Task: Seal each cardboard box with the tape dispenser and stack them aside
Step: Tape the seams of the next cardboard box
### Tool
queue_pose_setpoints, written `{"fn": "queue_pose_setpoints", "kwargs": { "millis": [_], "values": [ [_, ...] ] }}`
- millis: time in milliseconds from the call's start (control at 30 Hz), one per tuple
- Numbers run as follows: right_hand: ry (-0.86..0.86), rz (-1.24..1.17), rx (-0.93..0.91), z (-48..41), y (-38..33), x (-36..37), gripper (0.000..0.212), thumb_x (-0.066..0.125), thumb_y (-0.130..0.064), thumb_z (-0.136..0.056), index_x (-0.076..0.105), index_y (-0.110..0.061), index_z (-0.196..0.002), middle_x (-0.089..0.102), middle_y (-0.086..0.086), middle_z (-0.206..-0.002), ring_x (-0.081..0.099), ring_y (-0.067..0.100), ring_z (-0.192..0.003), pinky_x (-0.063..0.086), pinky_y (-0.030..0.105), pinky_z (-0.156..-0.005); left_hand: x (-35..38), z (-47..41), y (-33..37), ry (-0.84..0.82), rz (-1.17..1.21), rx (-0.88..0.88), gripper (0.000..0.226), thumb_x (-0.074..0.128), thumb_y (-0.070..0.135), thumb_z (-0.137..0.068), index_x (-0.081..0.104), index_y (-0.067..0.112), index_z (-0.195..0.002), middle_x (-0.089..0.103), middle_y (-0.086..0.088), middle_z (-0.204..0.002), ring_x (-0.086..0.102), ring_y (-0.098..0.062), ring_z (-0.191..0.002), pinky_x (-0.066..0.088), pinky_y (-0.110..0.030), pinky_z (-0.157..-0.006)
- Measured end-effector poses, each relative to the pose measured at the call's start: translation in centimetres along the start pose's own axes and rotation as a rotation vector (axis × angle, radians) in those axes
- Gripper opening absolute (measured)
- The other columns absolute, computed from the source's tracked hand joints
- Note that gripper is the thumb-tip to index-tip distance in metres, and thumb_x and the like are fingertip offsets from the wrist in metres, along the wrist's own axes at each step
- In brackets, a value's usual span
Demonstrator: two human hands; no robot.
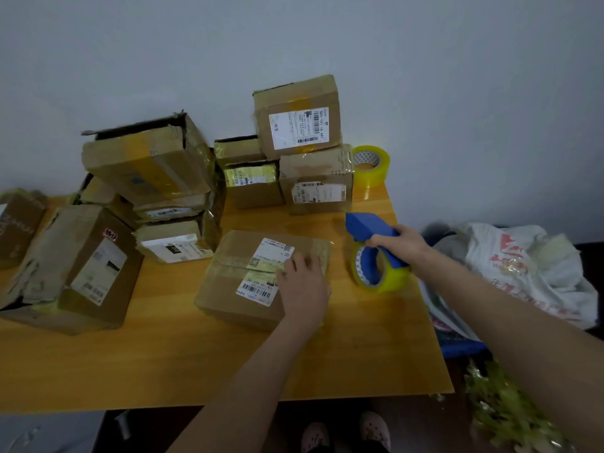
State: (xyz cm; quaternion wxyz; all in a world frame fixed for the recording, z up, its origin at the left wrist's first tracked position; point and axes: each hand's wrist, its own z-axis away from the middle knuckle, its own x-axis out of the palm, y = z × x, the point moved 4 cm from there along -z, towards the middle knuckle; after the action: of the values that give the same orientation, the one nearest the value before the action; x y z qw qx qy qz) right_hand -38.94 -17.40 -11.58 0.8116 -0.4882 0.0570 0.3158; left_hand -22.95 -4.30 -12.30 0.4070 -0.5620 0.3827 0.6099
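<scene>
A flat brown cardboard box (222, 289) with white shipping labels is laid at the middle of the yellow wooden counter (196, 364). The left hand (304, 286) is rested on the right part of its top. Its fingers (299, 261) are loosely bent and laid over the labels, with nothing gripped. Just right of the box, a blue tape dispenser (367, 225) is held by its handle in the right hand (403, 245), the fingers wrapped round the grip. Its yellowish tape roll (390, 279) is lowered to the counter, though contact cannot be told.

The far side is crowded. Behind the box, a labelled brown carton (297, 116) is perched on two lower taped cartons (315, 181). A spare roll of yellowish clear tape (371, 165) is stood just beside them at the far right corner, against the grey wall (457, 76). To the far left, a leaning pile of battered boxes (147, 161) is stacked, the topmost torn open along one edge. A large worn box (81, 266) is laid on its side at the left, nearer the front edge.

Off the counter at the right, a white plastic bag with red print (523, 266) is heaped. Crumpled yellowish-green film (503, 413) is piled lower down, at the near right. A pair of light shoes (315, 434) is seen below the near edge.
</scene>
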Motion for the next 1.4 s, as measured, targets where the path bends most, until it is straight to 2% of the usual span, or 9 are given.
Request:
{"fn": "queue_pose_setpoints", "kwargs": {
  "millis": [167,300,433,567,667,900,1000,1100,1400],
  "values": [
    [0.051,-0.275,0.117,-0.4,2.1,2.4,0.053,0.077,-0.033,-0.076,0.053,-0.011,-0.119,0.059,0.003,-0.098,0.058,0.019,-0.08,0.047,0.031,-0.065,1.6,1.7,-0.9,-0.053,0.062,0.107,0.077,0.051,0.017,-0.094,0.002,0.026,-0.153,0.0,-0.016,-0.159,-0.002,-0.033,-0.146,0.007,-0.046,-0.119],
    [0.041,-0.24,0.107,-0.7,1.5,1.5,0.051,0.08,-0.028,-0.073,0.057,-0.007,-0.114,0.061,0.006,-0.095,0.058,0.018,-0.077,0.044,0.029,-0.06,1.6,2.2,-3.8,-0.19,-0.01,0.274,0.083,0.049,0.02,-0.097,-0.012,0.044,-0.148,-0.021,-0.009,-0.158,-0.016,-0.031,-0.145,-0.008,-0.048,-0.116],
    [-0.017,-0.162,0.025,-0.3,-0.4,1.5,0.048,0.079,-0.025,-0.074,0.055,-0.011,-0.112,0.062,0.005,-0.096,0.059,0.018,-0.079,0.046,0.028,-0.061,0.7,1.6,-7.8,-0.249,-0.081,0.41,0.088,0.048,0.013,-0.094,-0.016,0.053,-0.141,-0.022,0.005,-0.157,-0.016,-0.023,-0.146,-0.011,-0.046,-0.115],
    [-0.076,-0.087,-0.065,0.3,-1.6,3.0,0.047,0.079,-0.017,-0.074,0.053,-0.014,-0.113,0.061,0.002,-0.097,0.059,0.015,-0.081,0.045,0.026,-0.06,0.8,0.9,-9.0,-0.217,-0.018,0.334,0.08,0.054,0.041,-0.093,-0.005,0.05,-0.146,-0.014,0.011,-0.159,-0.011,-0.018,-0.146,-0.003,-0.054,-0.117],
    [-0.099,-0.047,-0.106,0.6,-2.0,3.4,0.049,0.079,-0.014,-0.073,0.052,-0.016,-0.114,0.06,0.001,-0.1,0.059,0.014,-0.083,0.046,0.025,-0.061,0.9,0.3,-9.2,-0.168,0.023,0.308,0.069,0.044,0.03,-0.099,-0.001,0.046,-0.148,-0.008,0.013,-0.159,-0.006,-0.02,-0.148,-0.003,-0.053,-0.118],
    [-0.193,0.066,-0.229,2.5,-3.8,2.3,0.053,0.079,-0.005,-0.071,0.052,-0.025,-0.113,0.06,0.0,-0.106,0.061,0.015,-0.092,0.048,0.024,-0.067,0.1,-0.5,-13.0,-0.278,0.0,0.344,0.082,0.051,0.012,-0.094,-0.003,0.039,-0.15,-0.011,0.012,-0.159,-0.01,-0.016,-0.147,0.0,-0.045,-0.12],
    [-0.259,0.105,-0.342,3.9,-5.9,1.7,0.06,0.078,0.0,-0.07,0.053,-0.029,-0.116,0.06,-0.001,-0.11,0.061,0.016,-0.099,0.05,0.024,-0.072,-2.8,-0.8,-12.1,-0.199,0.584,0.166,0.064,0.06,0.032,-0.091,0.031,0.029,-0.148,0.029,0.007,-0.154,0.03,-0.016,-0.14,0.033,-0.042,-0.112],
    [-0.332,0.16,-0.442,5.3,-7.8,1.9,0.064,0.079,-0.001,-0.069,0.053,-0.032,-0.119,0.058,-0.004,-0.113,0.061,0.014,-0.101,0.05,0.024,-0.075,-6.2,-0.9,-10.5,-0.084,1.323,-0.157,0.044,0.058,0.041,-0.091,0.057,0.017,-0.127,0.063,0.003,-0.119,0.062,-0.01,-0.102,0.053,-0.024,-0.08],
    [-0.442,0.219,-0.526,6.9,-9.7,3.5,0.064,0.08,-0.004,-0.07,0.053,-0.038,-0.117,0.058,-0.005,-0.115,0.06,0.014,-0.104,0.052,0.026,-0.081,-6.2,0.1,-10.2,-0.458,1.608,-0.42,0.054,0.053,0.06,-0.086,0.061,0.013,-0.112,0.064,-0.001,-0.109,0.058,-0.022,-0.108,0.048,-0.038,-0.092]
  ]
}}
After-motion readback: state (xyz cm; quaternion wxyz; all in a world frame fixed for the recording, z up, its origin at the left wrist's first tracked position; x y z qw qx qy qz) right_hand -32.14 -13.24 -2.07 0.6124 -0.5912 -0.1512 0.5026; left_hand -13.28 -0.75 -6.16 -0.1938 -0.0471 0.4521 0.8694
